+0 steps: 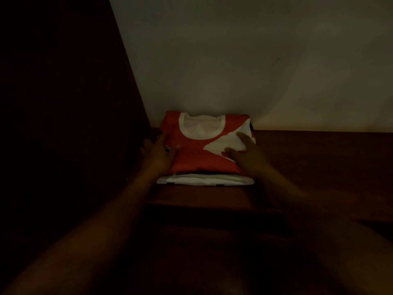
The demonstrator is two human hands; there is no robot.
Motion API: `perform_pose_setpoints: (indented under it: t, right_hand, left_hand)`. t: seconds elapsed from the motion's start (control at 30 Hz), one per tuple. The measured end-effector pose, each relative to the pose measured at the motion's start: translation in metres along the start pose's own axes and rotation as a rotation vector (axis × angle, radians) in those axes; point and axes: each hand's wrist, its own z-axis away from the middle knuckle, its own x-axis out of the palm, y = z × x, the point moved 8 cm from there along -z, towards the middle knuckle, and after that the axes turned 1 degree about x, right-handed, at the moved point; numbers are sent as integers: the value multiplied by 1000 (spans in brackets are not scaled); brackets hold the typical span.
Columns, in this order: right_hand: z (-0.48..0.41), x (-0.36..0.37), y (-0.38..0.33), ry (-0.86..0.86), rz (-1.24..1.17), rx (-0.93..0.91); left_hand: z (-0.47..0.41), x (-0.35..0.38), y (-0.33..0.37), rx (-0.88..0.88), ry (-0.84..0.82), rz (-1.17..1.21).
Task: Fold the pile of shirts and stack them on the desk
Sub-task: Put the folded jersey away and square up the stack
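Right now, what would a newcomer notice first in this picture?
The bright red and white shirt tops a folded stack against the pale wall, at the back left of the desk. The left hand rests at its left edge, the right hand on its right side; the rest is dim.

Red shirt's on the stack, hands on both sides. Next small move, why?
Probably lift both hands away. The red shirt already lies folded and square above the white shirt on the desk; left hand and right hand only rest at its edges.
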Motion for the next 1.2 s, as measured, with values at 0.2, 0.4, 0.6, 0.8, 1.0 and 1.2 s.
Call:
perform_pose_setpoints:
  t: [0.2, 0.4, 0.6, 0.8, 1.0, 1.2]
  right_hand:
    - [21, -26, -36, -81, 296, 39]
    - [89, -79, -116, -82, 297, -33]
    - [171, -158, -211, -82, 292, -29]
    - [263, -244, -303, -149, 187, -32]
    - [356, -307, -357, -167, 208, -18]
    - [431, -314, -377, -254, 182, -59]
  left_hand:
    - [33, -38, 44, 47, -94, -132]
    - [89, -112, 122, 45, -161, -159]
    - [157, -201, 221, 11, -183, -134]
    - [250, -286, 327, -23, -219, -148]
    - [346, -343, 374, -35, -232, -162]
    - [426, -383, 369, -77, -164, -82]
